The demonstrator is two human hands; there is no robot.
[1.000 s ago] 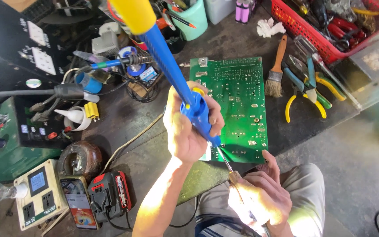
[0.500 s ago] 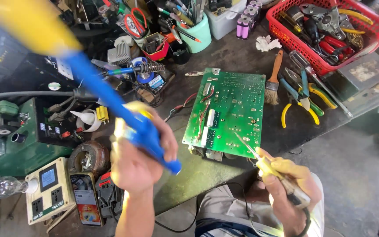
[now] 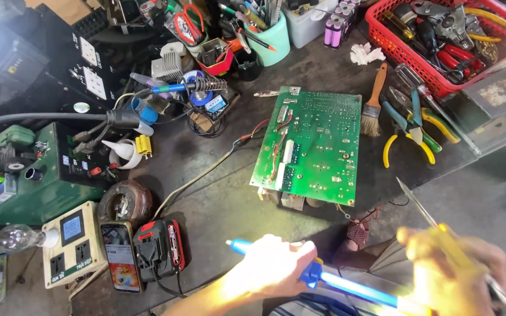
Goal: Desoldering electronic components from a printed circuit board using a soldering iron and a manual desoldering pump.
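Your left hand grips a blue desoldering pump, your right hand a yellow-handled screwdriver, both below the green circuit board.

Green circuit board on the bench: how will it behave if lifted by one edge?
The green circuit board is probably rigid, not floppy. Bulky parts showing under its near edge suggest it is heavy underneath and rests unevenly. The red wires trailing off its left side may drag.
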